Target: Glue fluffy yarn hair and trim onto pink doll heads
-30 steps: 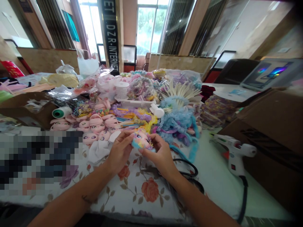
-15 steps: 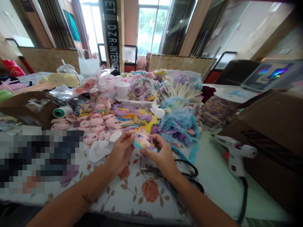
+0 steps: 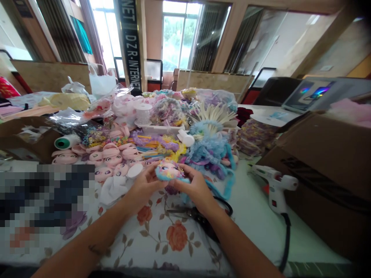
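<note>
Between both hands, above the flowered tablecloth (image 3: 133, 243), is a small doll head (image 3: 169, 170) with a painted face and colourful trim around it. My left hand (image 3: 146, 183) grips its left side with the fingers and thumb. On the other side my right hand (image 3: 191, 183) is closed on its edge, thumb at the bottom. Light blue fluffy trim runs along the head's lower rim, and a purple tuft shows below. Under my right wrist lie black-handled scissors (image 3: 193, 214). Several bare pink doll heads (image 3: 111, 160) are piled beyond my left hand.
A white glue gun (image 3: 275, 189) with a black cord stands at the right, beside a large cardboard box (image 3: 321, 170). Blue ruffled trim (image 3: 210, 148) heaps up ahead. White cloth (image 3: 113, 191) and a green-cored thread spool (image 3: 66, 142) lie to the left.
The doll head has turned, so its face now sits more upright and the blue rim shows along the bottom. My thumbs have come closer together. The whole view has shifted slightly.
</note>
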{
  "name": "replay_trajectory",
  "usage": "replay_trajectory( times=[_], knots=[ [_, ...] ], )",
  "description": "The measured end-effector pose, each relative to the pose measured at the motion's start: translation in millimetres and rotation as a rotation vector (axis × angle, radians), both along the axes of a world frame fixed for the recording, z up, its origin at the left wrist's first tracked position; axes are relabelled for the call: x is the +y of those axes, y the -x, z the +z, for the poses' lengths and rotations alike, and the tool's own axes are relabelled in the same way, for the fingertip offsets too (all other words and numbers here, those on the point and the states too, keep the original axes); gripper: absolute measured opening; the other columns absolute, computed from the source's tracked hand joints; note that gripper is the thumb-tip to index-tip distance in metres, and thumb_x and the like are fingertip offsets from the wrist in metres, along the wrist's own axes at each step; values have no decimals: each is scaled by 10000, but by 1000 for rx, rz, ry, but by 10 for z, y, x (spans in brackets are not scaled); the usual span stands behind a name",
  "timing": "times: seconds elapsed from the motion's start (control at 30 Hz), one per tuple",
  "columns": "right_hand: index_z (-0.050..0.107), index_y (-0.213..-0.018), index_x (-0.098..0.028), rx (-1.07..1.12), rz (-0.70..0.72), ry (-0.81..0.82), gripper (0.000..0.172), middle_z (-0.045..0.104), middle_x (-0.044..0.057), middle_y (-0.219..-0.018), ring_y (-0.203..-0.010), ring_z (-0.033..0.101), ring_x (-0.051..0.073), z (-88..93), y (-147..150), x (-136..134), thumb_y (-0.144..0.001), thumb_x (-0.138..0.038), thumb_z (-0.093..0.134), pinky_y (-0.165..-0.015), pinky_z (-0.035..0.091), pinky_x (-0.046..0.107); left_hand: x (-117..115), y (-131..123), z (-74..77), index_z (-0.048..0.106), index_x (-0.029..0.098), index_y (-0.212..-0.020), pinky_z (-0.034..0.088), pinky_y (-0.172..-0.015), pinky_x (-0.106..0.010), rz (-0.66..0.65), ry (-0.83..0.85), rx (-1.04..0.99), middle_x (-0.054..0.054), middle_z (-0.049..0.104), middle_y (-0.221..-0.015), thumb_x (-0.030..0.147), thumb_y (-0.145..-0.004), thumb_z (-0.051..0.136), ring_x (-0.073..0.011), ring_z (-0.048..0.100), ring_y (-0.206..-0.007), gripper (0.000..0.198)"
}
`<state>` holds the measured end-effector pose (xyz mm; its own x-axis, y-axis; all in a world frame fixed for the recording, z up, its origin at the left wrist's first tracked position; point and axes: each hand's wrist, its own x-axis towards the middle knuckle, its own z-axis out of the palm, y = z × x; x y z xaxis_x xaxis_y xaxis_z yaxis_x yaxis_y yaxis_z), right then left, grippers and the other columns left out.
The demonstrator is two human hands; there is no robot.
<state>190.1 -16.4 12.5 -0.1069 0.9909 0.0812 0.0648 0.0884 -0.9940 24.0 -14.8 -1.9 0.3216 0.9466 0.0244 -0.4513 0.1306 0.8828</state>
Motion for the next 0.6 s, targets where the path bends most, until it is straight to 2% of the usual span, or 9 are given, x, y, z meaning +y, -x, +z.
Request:
replay_trajectory(
  times=[0.17, 0.27, 0.33, 0.43, 0.53, 0.6],
  knots=[
    [646, -1090, -180, -11, -27, -19, 549, 703, 39, -922, -736, 632, 194, -75, 7, 28, -596, -361, 802, -609, 513, 289, -18, -9, 33, 607, 198, -1123, 481, -874, -300, 51, 70, -56, -90, 675, -1118, 119, -624, 799, -226, 636, -1014, 540],
    [622, -1079, -177, -14, -99, -70, 568, 669, 37, -902, -723, 613, 175, -116, 4, 44, -594, -409, 808, -597, 494, 271, -4, -4, 52, 591, 217, -1111, 489, -879, -300, 94, 83, -90, -63, 680, -1097, 92, -620, 794, -202, 644, -992, 545],
    [620, -1030, -172, -45, -138, -70, 505, 626, 0, -761, -640, 573, 151, -106, -5, 32, -633, -439, 782, -559, 458, 256, 14, 6, 61, 580, 234, -1092, 491, -905, -319, 136, 82, -121, -47, 671, -1121, 81, -628, 785, -199, 637, -1020, 529],
    [644, -873, -176, -124, -103, -91, 312, 571, -28, -614, -543, 513, 135, -53, -16, -18, -738, -452, 695, -518, 408, 251, 43, 33, 63, 574, 234, -1070, 499, -925, -332, 193, 101, -156, -29, 667, -1110, 57, -637, 772, -186, 638, -1022, 508],
    [645, -748, -191, -257, -110, -284, 195, 610, -7, -633, -581, 552, 155, -22, -6, -78, -809, -375, 629, -566, 435, 271, 68, 60, 43, 580, 232, -1074, 529, -882, -297, 212, 142, -197, 7, 682, -969, 40, -653, 758, -136, 663, -896, 496],
    [644, -767, -205, -360, -132, -487, 121, 633, 4, -672, -623, 583, 168, -40, 12, -111, -828, -306, 612, -612, 459, 285, 81, 70, 21, 590, 232, -1073, 542, -846, -256, 194, 158, -221, 20, 682, -908, 34, -673, 743, -115, 667, -852, 472]
  ],
)
